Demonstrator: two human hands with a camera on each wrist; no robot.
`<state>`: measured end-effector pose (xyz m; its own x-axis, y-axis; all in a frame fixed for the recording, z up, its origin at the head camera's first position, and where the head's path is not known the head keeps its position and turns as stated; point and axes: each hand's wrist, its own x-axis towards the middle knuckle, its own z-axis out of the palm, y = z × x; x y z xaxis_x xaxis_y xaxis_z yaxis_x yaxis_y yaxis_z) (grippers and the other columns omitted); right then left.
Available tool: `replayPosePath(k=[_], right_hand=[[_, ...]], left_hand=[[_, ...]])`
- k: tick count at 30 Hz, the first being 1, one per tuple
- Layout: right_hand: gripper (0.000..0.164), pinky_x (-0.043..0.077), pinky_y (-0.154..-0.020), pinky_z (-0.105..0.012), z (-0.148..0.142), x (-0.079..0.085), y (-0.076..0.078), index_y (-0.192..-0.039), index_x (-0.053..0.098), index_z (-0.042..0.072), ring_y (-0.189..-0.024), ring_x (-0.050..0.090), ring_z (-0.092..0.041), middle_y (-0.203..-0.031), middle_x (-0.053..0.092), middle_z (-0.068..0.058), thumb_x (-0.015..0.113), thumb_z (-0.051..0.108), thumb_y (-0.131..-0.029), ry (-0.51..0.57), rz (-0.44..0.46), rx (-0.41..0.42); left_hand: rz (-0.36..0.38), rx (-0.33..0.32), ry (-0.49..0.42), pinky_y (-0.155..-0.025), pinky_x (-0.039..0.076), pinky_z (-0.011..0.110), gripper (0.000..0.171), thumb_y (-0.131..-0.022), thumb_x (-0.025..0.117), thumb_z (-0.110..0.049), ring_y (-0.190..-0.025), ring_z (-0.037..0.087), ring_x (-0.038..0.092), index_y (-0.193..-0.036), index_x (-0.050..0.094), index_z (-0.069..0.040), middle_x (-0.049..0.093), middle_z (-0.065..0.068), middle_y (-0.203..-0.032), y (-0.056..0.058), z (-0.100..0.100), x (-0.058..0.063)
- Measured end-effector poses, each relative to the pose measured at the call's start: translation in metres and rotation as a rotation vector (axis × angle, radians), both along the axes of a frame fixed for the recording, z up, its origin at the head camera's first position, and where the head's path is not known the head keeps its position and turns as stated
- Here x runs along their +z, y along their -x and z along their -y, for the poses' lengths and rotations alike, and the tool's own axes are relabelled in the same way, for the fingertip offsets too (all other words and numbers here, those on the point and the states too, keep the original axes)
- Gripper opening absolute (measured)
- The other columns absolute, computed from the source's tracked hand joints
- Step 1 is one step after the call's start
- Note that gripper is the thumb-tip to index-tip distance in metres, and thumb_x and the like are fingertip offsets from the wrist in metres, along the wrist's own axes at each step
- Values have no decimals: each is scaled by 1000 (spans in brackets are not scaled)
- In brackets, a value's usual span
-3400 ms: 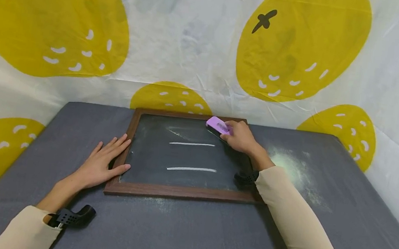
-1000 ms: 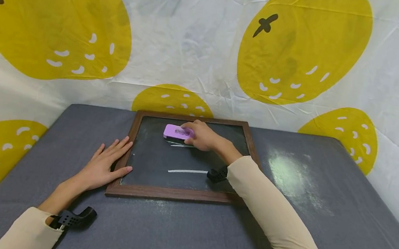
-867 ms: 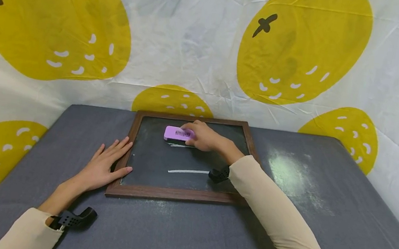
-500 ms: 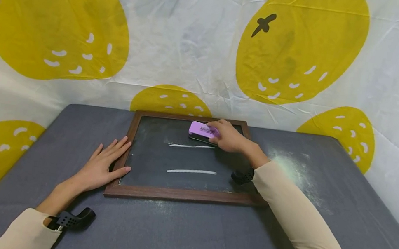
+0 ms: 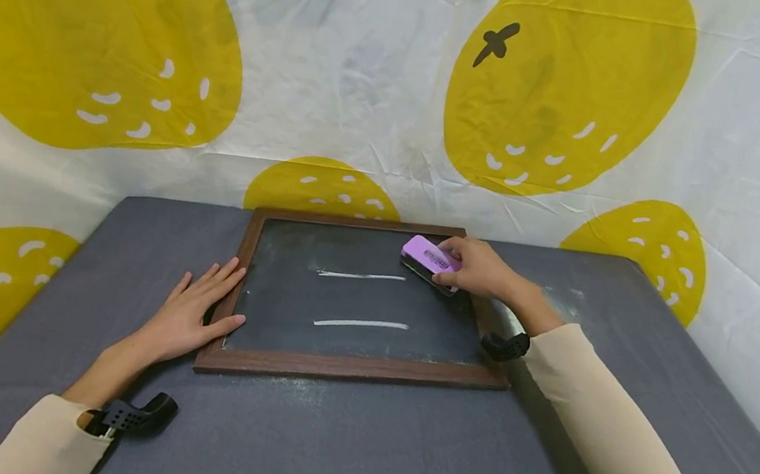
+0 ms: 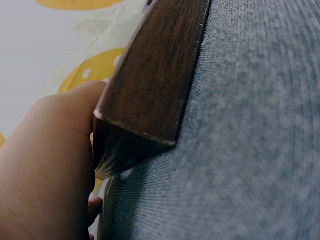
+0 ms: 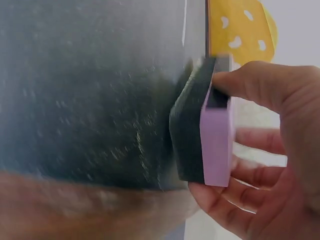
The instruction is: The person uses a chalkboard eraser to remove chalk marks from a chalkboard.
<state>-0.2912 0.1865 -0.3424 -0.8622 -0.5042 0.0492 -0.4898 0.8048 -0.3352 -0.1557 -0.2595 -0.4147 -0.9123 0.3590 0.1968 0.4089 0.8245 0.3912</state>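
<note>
A framed chalkboard (image 5: 288,289) lies on the grey table, with two white chalk lines, the upper one (image 5: 362,276) and the lower one (image 5: 360,324). My right hand (image 5: 479,269) grips a purple chalkboard eraser (image 5: 429,257) with a black felt underside, over the board's upper right part. In the right wrist view the eraser's felt (image 7: 189,135) faces the board, thumb on one side and fingers on the other. My left hand (image 5: 188,318) rests with spread, straight fingers on the board's left frame (image 5: 246,252); its thumb lies against the wooden frame (image 6: 155,75) in the left wrist view.
Grey cloth covers the table (image 5: 355,439). Chalk dust marks the cloth in front of the frame and right of the board. A white curtain (image 5: 344,66) with yellow fruit prints hangs right behind the table's back edge.
My right hand slid the eraser left to the upper chalk line's left end, then back right to the upper right of the board. A faint smear at upper left is gone. My left hand stayed put.
</note>
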Motion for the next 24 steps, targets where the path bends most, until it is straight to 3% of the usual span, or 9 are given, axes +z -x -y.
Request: replayPosePath(k=[7, 17, 24], right_hand=[[72, 44, -72, -39, 8, -2, -4, -135, 52, 2, -81, 55, -23, -102, 63, -11, 76, 40, -79, -48, 20, -48], [72, 45, -68, -37, 15, -8, -7, -131, 55, -1, -77, 56, -23, -94, 64, -11, 76, 42, -77, 3, 6, -78], [70, 44, -63, -34, 24, -7, -11, -128, 56, -2, -70, 56, -21, -83, 63, -7, 77, 41, -77, 41, 4, -105]], left_hand=[[3, 4, 2, -109, 2, 62, 77, -94, 58, -44, -142, 40, 13, -153, 23, -9, 14, 12, -158, -1, -1, 0], [-32, -9, -15, -108, 2, 63, 77, -93, 59, -43, -141, 42, 15, -153, 24, -9, 16, 13, -158, -2, -1, 0], [-5, -4, -10, -108, 2, 63, 77, -94, 58, -44, -142, 41, 14, -154, 23, -10, 14, 12, -158, -1, 0, 1]])
